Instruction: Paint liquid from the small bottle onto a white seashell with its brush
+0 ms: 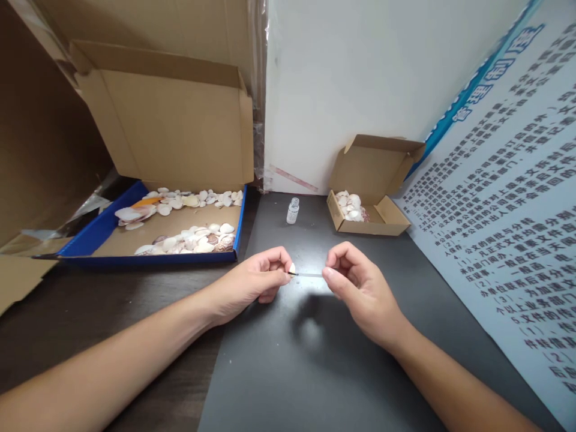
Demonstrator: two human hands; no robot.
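Left hand pinching small shell; right hand pinching thin stick, tip at shell. Bare dark mat below; vial well behind.

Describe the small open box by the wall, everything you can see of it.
The small box is plain brown cardboard, a mailer type with its hinged lid flipped up and leaning back against the white wall. Side flaps stick out from the lid, and one flap lies folded inside the tray. It sits flat on the dark table, angled slightly, right of a little clear bottle. Pale shells fill its left part. Neither hand touches it.
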